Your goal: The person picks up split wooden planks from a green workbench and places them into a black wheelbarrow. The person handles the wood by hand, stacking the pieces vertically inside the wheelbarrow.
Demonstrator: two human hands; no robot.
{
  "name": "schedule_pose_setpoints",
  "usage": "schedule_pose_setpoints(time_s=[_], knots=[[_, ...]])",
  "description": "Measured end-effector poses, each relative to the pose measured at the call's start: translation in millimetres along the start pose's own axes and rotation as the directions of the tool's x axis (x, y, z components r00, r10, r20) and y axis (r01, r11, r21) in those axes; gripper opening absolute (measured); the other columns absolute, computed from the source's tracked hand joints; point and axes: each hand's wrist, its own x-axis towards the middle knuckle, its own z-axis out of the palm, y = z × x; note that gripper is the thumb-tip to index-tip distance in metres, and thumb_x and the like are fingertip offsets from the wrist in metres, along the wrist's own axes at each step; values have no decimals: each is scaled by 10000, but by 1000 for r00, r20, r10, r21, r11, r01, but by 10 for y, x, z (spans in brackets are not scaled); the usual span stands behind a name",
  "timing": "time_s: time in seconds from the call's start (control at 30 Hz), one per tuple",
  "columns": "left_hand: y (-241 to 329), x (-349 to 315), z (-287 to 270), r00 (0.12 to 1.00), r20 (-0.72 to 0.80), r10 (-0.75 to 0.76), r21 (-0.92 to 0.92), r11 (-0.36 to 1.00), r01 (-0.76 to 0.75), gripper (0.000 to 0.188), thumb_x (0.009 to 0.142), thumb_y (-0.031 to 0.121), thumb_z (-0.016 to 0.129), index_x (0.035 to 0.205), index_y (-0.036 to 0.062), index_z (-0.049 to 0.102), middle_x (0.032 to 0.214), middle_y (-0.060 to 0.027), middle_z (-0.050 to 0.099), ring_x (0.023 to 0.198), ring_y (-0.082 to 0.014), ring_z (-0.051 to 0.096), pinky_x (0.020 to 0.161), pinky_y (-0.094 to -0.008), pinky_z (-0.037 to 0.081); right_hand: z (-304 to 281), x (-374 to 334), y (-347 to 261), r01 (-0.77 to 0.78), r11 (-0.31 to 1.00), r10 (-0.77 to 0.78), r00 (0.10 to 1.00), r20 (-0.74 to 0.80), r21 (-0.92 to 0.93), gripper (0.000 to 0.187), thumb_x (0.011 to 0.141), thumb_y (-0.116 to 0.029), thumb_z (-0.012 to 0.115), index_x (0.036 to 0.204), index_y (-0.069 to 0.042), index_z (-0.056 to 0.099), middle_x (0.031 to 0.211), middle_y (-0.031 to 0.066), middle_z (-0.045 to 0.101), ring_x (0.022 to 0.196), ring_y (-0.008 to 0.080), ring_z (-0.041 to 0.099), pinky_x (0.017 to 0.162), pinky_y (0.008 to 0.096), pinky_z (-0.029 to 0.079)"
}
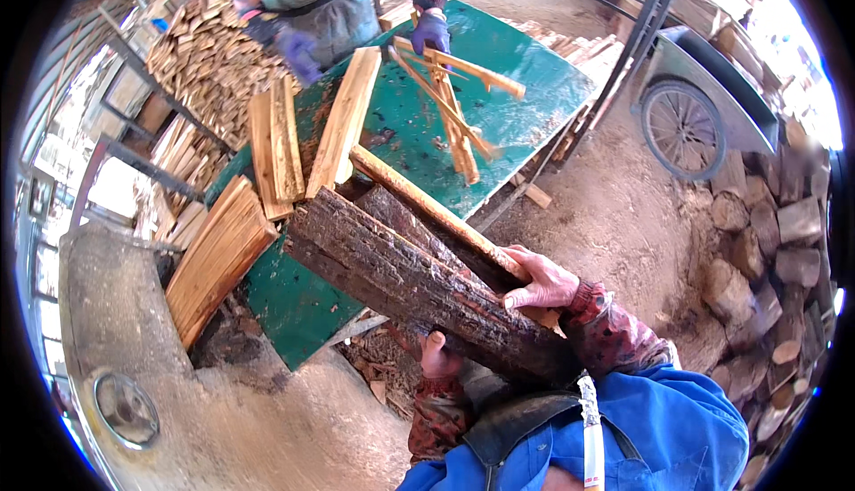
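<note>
The right hand (543, 282) presses its fingers together on top of the big log (419, 286). At 7 o'clock under it, the left hand (438, 355) holds it, fingers hidden.

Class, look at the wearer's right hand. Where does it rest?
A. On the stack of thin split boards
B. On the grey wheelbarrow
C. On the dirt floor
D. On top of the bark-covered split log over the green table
D: the right hand lies on top of the bark-covered split log, which reaches over the green table.

Head camera looks steeply down, close over green table (499, 72)
</note>
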Motion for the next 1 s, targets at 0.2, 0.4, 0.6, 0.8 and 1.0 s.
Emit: schedule_pose_setpoints(time_s=[0.2,0.4,0.6,0.8,1.0], knots=[[-23,223,2,994,45,-103,25,994,102,786,778,406,776,1403,68,438,1346,-93,544,1224,-308,532,1061,-482,429,-97,-134,10,2,1000,-2,993,-121,-1,1035,677,-568,837,1428,15,431,1351,203,497,1302,321,451,1110,415,339],[-315,499,295,986,59,-154,140,979,145,734,818,426,725,1377,30,462,1337,-108,552,1203,-303,549,1035,-482,441,-509,-340,199,-24,996,41,981,-192,89,999,689,-547,839,1428,-3,443,1348,191,500,1309,306,440,1113,415,330],[-998,940,926,965,159,-208,171,969,180,760,811,461,707,1393,47,448,1345,-106,545,1205,-311,542,1053,-485,413,-1428,-711,413,-3,994,34,963,-266,113,1017,689,-562,832,1444,-17,423,1342,190,480,1305,316,435,1120,420,322],[-1959,1375,1979,937,207,-282,278,935,220,812,790,482,739,1411,62,427,1363,-96,526,1229,-319,519,1056,-503,406,-2711,-1374,693,47,995,-11,927,-376,87,1025,692,-561,830,1456,-25,407,1335,189,471,1312,322,426,1118,426,321],[-2999,1682,2941,899,250,-360,367,894,257,764,797,402,760,1404,87,420,1337,-85,535,1213,-307,530,1034,-485,437,-3759,-2206,998,73,985,18,854,-520,155,968,700,-481,863,1424,-7,429,1328,130,509,1284,227,437,1092,380,333]])
